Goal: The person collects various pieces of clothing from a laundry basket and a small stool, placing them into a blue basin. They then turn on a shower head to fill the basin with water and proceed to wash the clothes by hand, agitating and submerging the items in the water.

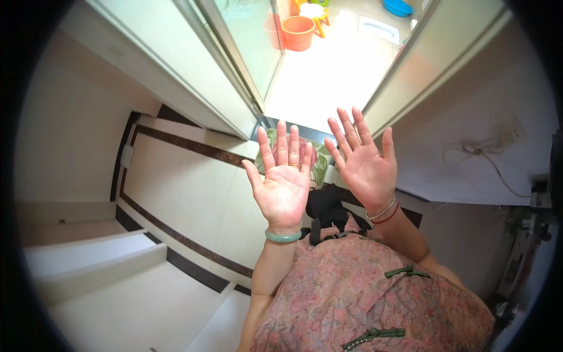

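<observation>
My left hand is raised, palm up, with its fingers spread and nothing in it. A ring sits on one finger, and a green bangle circles that wrist. To its right, my right hand is also lifted with the palm showing and fingers apart, holding nothing. A pale bracelet and a red cord are round its wrist. Behind the left fingers lies a green and pink floral mat, partly hidden by the hand. The hands are apart from each other and touch nothing.
Ahead, a doorway with a glass door opens onto a brightly lit floor. Beyond it stand an orange bucket, a squat toilet and a blue basin. A tied cable hangs on the right wall. Dark-bordered tiles cover the floor at left.
</observation>
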